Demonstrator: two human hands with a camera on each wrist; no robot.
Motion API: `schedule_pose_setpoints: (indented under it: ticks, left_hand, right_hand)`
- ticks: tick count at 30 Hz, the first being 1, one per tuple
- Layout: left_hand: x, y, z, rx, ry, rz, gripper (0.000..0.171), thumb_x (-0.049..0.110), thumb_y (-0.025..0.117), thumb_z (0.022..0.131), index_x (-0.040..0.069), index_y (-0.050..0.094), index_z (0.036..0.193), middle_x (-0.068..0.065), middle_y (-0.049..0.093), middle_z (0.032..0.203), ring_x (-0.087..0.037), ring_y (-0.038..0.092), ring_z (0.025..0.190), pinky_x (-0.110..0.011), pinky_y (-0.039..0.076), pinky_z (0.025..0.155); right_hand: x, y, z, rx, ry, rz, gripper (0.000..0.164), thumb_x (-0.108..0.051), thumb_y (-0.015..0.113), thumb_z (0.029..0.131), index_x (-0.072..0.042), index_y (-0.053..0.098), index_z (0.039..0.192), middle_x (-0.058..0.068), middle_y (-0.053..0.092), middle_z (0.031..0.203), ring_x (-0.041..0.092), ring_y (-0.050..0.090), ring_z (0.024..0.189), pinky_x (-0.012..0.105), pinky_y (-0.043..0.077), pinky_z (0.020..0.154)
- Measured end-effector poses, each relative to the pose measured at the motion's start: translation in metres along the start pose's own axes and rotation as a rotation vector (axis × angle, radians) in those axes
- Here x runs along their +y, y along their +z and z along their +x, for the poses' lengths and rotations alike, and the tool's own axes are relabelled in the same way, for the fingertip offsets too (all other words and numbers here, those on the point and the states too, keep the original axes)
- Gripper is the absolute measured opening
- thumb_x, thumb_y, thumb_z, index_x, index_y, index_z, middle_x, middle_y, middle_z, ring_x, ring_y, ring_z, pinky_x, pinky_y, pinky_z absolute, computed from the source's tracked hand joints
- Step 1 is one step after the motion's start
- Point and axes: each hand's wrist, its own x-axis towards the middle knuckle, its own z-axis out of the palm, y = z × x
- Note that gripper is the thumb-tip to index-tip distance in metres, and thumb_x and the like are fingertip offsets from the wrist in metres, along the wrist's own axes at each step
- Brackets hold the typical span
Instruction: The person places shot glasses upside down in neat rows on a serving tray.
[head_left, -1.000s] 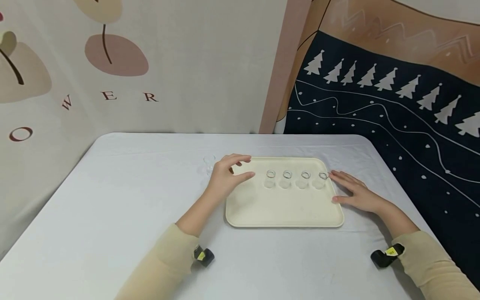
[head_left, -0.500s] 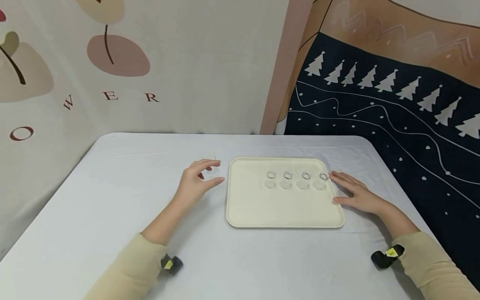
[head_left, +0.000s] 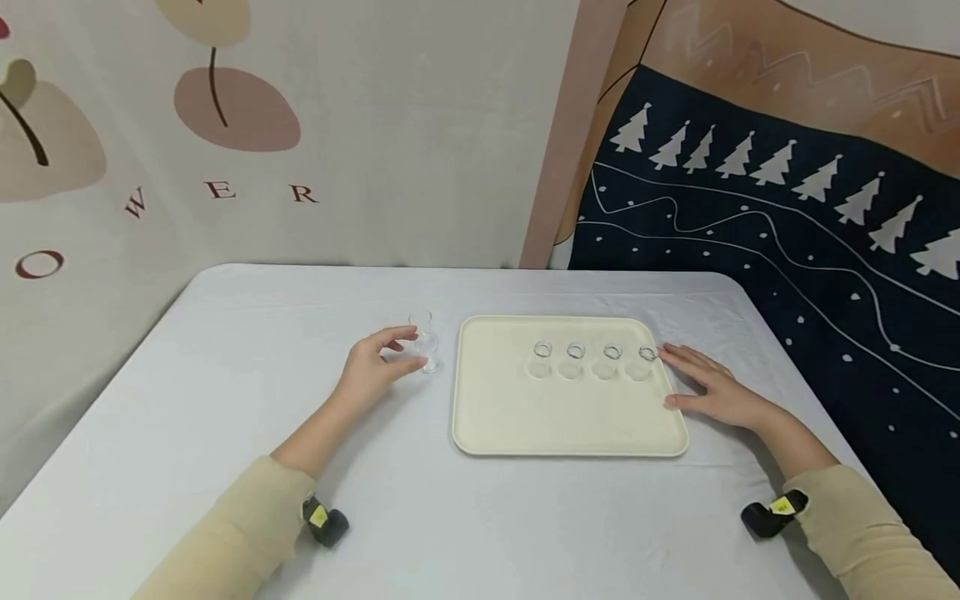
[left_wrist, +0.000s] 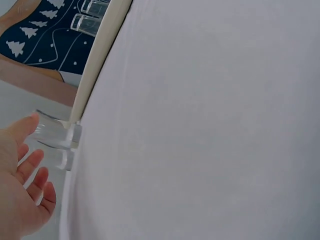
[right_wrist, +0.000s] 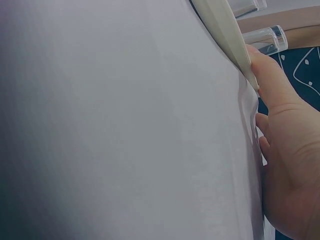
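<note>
White cloth fills the lower frame. Your left hand has swung off the tray to clear glasses near centre — fingers parted, contact unclear — so work seems focused there; your right hand, spread, touches the tray's right edge.

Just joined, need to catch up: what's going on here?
A person's left hand is at two glasses standing just left of the tray, thumb and fingers parted; whether it touches one, I can't tell. Their right hand touches the tray's right edge. Four more glasses stand in a row on the tray.
</note>
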Motion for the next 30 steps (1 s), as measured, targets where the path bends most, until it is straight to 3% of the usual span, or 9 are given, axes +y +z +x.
schedule_pose_setpoints:
  ticks: [6, 14, 23, 30]
  left_hand:
    - [-0.011, 0.003, 0.002, -0.02, -0.049, 0.011, 0.048, 0.013, 0.079, 0.08, 0.003, 0.063, 0.124, -0.011, 0.065, 0.116, -0.026, 0.053, 0.1, -0.035, 0.043, 0.078]
    - [-0.01, 0.012, 0.002, -0.03, -0.077, 0.042, 0.045, 0.013, 0.08, 0.079, 0.001, 0.064, 0.12, -0.012, 0.064, 0.103, -0.024, 0.053, 0.093, -0.034, 0.042, 0.077]
    - [-0.01, 0.022, 0.002, -0.025, -0.027, 0.08, 0.034, 0.01, 0.079, 0.079, 0.001, 0.069, 0.11, -0.009, 0.062, 0.089, -0.023, 0.054, 0.086, -0.034, 0.044, 0.075]
    - [-0.01, 0.019, 0.001, -0.019, -0.012, 0.085, 0.031, 0.015, 0.079, 0.08, 0.003, 0.07, 0.107, -0.009, 0.063, 0.093, -0.023, 0.056, 0.087, -0.035, 0.046, 0.076]
  right_hand:
    - [0.001, 0.001, 0.001, 0.002, -0.009, 0.005, 0.08, -0.037, 0.07, 0.086, -0.015, 0.029, 0.151, 0.022, 0.015, 0.155, 0.046, 0.005, 0.14, 0.072, 0.002, 0.1]
    - [0.001, 0.0, 0.001, 0.004, -0.006, 0.006, 0.08, -0.036, 0.07, 0.086, -0.012, 0.029, 0.151, 0.022, 0.016, 0.155, 0.046, 0.005, 0.14, 0.071, 0.001, 0.101]
    - [0.0, -0.001, 0.0, 0.001, -0.004, 0.002, 0.081, -0.037, 0.07, 0.086, -0.013, 0.029, 0.151, 0.022, 0.016, 0.155, 0.046, 0.005, 0.14, 0.072, 0.002, 0.1]
    - [0.002, 0.0, 0.0, 0.005, 0.0, 0.007, 0.081, -0.037, 0.07, 0.086, -0.012, 0.029, 0.151, 0.022, 0.016, 0.155, 0.046, 0.005, 0.14, 0.072, 0.001, 0.1]
